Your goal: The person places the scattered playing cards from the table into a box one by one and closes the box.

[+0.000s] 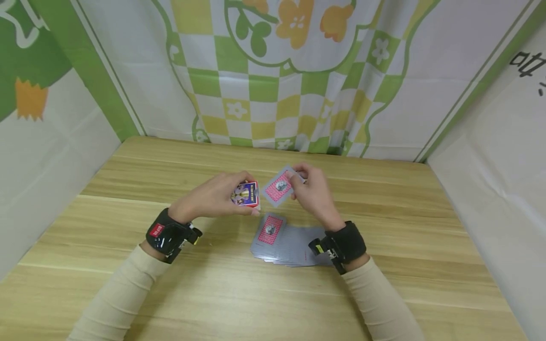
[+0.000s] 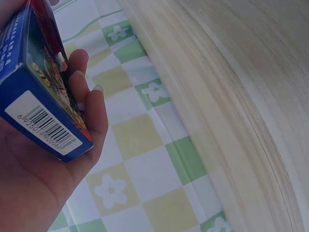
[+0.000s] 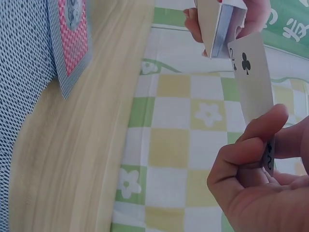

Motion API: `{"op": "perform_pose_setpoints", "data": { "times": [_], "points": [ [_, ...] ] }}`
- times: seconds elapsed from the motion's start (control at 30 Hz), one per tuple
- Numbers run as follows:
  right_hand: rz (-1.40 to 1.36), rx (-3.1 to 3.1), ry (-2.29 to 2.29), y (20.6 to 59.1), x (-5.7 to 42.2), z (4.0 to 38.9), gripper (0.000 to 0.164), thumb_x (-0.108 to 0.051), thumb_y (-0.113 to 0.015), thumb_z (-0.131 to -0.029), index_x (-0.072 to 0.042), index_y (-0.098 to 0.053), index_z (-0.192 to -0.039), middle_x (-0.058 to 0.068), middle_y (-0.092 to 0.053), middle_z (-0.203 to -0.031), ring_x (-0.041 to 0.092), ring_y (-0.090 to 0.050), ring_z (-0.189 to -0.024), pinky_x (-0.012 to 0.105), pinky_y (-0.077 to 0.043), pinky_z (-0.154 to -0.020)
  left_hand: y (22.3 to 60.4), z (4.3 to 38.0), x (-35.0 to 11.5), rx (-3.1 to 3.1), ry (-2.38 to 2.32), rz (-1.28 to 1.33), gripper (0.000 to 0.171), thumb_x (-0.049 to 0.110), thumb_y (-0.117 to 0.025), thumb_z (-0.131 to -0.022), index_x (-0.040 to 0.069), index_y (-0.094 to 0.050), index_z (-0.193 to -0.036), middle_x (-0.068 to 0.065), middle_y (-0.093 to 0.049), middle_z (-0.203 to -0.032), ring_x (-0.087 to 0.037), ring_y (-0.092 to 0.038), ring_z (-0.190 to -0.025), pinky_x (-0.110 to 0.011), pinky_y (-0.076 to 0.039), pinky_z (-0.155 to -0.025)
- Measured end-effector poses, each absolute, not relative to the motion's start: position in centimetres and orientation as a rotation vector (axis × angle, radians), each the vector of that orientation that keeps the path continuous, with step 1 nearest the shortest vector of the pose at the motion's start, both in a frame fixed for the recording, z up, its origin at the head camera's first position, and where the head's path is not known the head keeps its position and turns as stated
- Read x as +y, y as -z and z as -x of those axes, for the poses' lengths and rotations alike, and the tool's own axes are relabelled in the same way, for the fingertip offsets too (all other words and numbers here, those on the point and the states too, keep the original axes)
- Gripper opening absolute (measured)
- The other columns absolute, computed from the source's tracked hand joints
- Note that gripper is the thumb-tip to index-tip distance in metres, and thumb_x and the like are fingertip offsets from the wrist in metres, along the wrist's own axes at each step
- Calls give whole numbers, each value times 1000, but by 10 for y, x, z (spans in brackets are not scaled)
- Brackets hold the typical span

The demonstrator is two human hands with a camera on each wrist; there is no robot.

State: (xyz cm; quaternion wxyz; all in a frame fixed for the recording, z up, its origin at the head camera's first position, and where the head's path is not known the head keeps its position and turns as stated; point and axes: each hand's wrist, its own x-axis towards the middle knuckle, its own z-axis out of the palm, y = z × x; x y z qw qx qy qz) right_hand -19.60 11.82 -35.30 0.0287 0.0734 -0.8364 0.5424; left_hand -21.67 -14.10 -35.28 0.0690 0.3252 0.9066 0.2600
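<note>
In the head view my left hand (image 1: 215,195) grips a card box (image 1: 245,194) with a blue and red printed face, thumb and fingers along its sides. The left wrist view shows the box's blue end with a white barcode label (image 2: 44,123). My right hand (image 1: 313,192) pinches a playing card (image 1: 277,187), its red patterned back upward in the head view. From the right wrist, the card's face reads as a two of clubs (image 3: 251,77). One corner of this card points at the box's near end, where a pale edge shows inside.
Below the hands, a spread of playing cards (image 1: 294,246) lies on the wooden table (image 1: 222,293), one red-backed card (image 1: 271,229) on top at its left. A checkered green, yellow and white curtain (image 1: 273,104) hangs behind the table. Pale walls flank both sides.
</note>
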Motion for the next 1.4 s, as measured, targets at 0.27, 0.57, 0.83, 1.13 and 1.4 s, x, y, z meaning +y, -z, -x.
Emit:
{"op": "perform_pose_setpoints", "data": {
  "times": [0.27,0.57,0.83,1.13,1.4],
  "points": [
    [-212,-2565,-1685,356,112,195,22,-13,-59,-107,4,-65,-121,23,-75,-100,13,-58,-53,22,-40,-48,352,215,-140,2707,-816,-982,76,56,-87,-81,11,-59,-135,-2,-71,-104,-13,-65,-87,-30,-55,-75],
    [-183,-2539,-1738,358,109,195,22,-12,-61,-106,5,-64,-118,23,-74,-100,14,-63,-54,22,-44,-48,354,216,-138,2702,-820,-999,75,54,-88,-81,12,-59,-135,-2,-70,-104,-13,-65,-87,-29,-54,-75],
    [-175,-2548,-1959,361,102,192,20,-12,-59,-106,6,-57,-116,24,-75,-95,32,-76,-66,26,-56,-58,355,216,-139,2701,-804,-995,74,52,-89,-80,9,-60,-133,-3,-71,-104,-13,-64,-84,-29,-54,-73],
    [-174,-2630,-2051,362,95,189,15,-13,-59,-106,2,-55,-106,19,-72,-92,29,-80,-75,42,-64,-75,356,216,-139,2712,-799,-952,77,56,-86,-82,10,-57,-136,-3,-69,-103,-13,-63,-83,-29,-54,-70],
    [-304,-2827,-1967,369,96,191,22,-18,-59,-107,1,-66,-114,8,-74,-88,29,-78,-82,47,-62,-84,357,217,-139,2718,-792,-963,76,58,-85,-82,12,-58,-136,-2,-69,-105,-14,-63,-85,-29,-54,-72]
  ]
}}
